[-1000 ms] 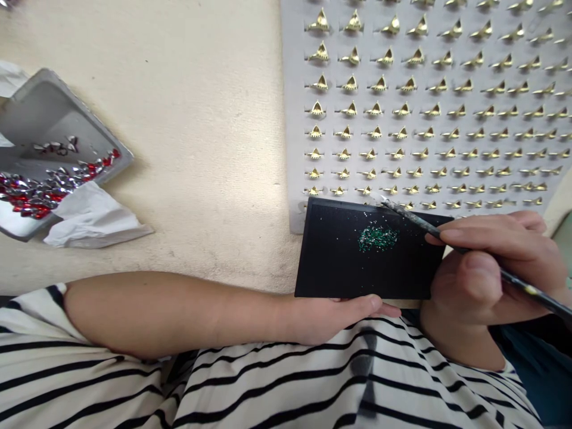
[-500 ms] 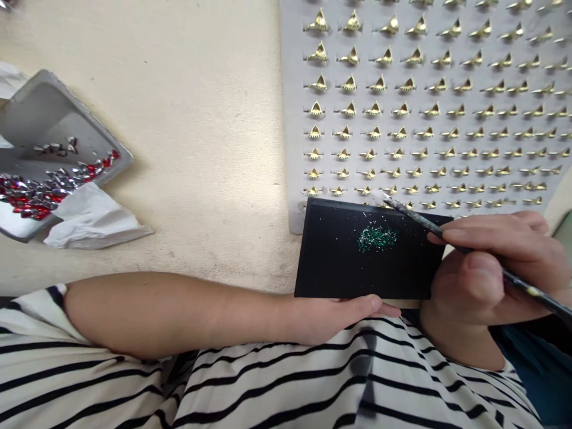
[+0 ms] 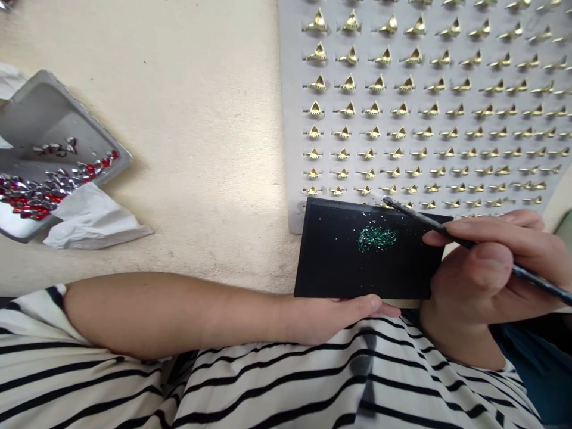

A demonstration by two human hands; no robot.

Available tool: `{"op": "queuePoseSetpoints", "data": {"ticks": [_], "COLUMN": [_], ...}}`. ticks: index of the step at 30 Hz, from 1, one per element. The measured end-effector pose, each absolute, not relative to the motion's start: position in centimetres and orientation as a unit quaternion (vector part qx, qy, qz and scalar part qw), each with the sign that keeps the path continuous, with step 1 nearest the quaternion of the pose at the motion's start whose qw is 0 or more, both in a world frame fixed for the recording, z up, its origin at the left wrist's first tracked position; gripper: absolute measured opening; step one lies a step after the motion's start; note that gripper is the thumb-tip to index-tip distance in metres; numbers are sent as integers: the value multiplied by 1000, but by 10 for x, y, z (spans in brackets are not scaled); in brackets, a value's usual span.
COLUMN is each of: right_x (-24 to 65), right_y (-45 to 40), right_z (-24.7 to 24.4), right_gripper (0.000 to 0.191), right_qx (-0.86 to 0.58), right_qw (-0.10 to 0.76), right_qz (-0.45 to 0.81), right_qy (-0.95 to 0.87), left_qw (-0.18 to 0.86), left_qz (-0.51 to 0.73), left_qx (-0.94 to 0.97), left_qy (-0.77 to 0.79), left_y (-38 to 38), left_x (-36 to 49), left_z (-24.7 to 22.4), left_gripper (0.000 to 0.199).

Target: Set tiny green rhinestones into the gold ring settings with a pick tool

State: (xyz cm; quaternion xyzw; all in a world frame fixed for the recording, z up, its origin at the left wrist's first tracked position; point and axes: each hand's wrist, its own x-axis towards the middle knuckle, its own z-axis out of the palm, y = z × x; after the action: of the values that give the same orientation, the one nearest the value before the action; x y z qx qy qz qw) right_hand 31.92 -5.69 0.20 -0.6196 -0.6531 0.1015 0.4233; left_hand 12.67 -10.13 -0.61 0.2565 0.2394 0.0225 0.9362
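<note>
My right hand (image 3: 487,268) is shut on a slim dark pick tool (image 3: 447,229), whose pointed tip lies over the top edge of a black rectangular pad (image 3: 335,262). A small patch of tiny green rhinestones (image 3: 376,238) sits near the pad's middle, with a few stray specks around it. My left hand (image 3: 335,319) lies flat along the pad's lower edge, fingers together and touching it, holding nothing visible.
A white card (image 3: 402,107) with rows of small gold metal settings lies beyond the pad. At left, a grey tray (image 3: 49,110) holds red and silver stones beside crumpled white tissue (image 3: 89,217), all on a cream surface (image 3: 201,149).
My right hand has shifted slightly up in view, and the rear end of the pick tool has risen a little. The pad, green stones and my left hand look unchanged.
</note>
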Motion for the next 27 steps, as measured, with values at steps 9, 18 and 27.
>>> {"op": "queuePoseSetpoints", "data": {"ticks": [9, 18, 27], "right_x": [313, 312, 313], "right_y": [-54, -55, -58], "right_z": [-5, -4, -2], "right_gripper": [23, 21, 28], "right_qx": [-617, -609, -623], "right_qw": [452, 456, 437], "right_qz": [51, 67, 84], "right_qy": [-641, -645, -643], "left_qw": [939, 948, 951], "left_qz": [17, -5, -16], "left_qx": [242, 216, 210], "left_qy": [246, 231, 225], "left_y": [-103, -103, -103], "left_x": [127, 128, 127], "left_z": [-5, -7, -7], "left_gripper": [60, 62, 62]}}
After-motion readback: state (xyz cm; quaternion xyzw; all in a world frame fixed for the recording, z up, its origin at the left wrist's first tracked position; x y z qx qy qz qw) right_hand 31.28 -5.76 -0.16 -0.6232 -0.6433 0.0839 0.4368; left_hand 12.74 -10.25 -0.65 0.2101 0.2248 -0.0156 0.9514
